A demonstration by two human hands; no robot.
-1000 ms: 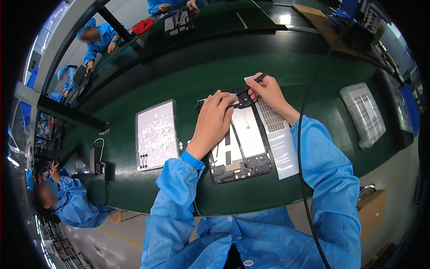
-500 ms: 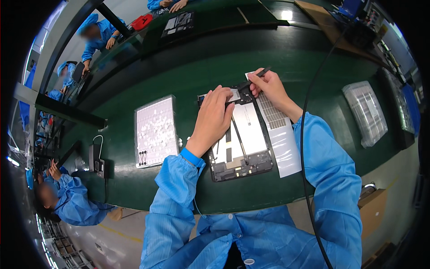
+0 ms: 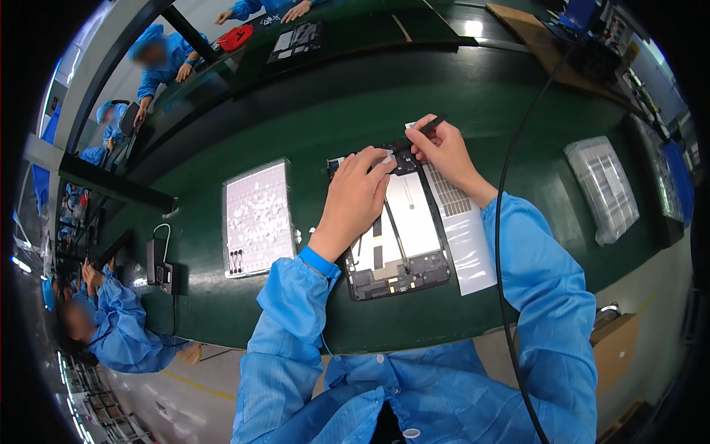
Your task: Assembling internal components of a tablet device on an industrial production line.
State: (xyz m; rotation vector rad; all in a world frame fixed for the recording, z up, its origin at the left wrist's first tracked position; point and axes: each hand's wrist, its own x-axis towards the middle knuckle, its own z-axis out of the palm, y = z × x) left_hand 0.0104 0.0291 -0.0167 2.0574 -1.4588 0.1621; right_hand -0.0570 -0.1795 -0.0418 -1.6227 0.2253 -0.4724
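Observation:
An opened tablet [image 3: 418, 214] lies on the green bench in front of me, its inner silver plate and dark circuit parts bare. My left hand [image 3: 353, 194], a blue band round its wrist, rests over the tablet's upper left part. Its thumb and forefinger come together near the top edge; what they pinch, if anything, is too small to make out. In my right hand [image 3: 447, 154] is a black stick-like tool [image 3: 430, 127], held like a pen, its lower end by the tablet's top right corner. A white sheet with a grid of labels [image 3: 473, 255] lies partly beside the tablet's right edge.
Left of the tablet stands a clear tray [image 3: 255, 177] of small white pieces. A wrapped package [image 3: 603, 189] lies at the right. A black cable [image 3: 501, 244] hangs before my right arm. A black adapter [image 3: 157, 263] sits at the left. Co-workers in blue work nearby.
My left fingers have bent and drawn together at the tablet's top. My right hand and the tool have shifted slightly. Across the bench, a co-worker's hand has moved out to the left.

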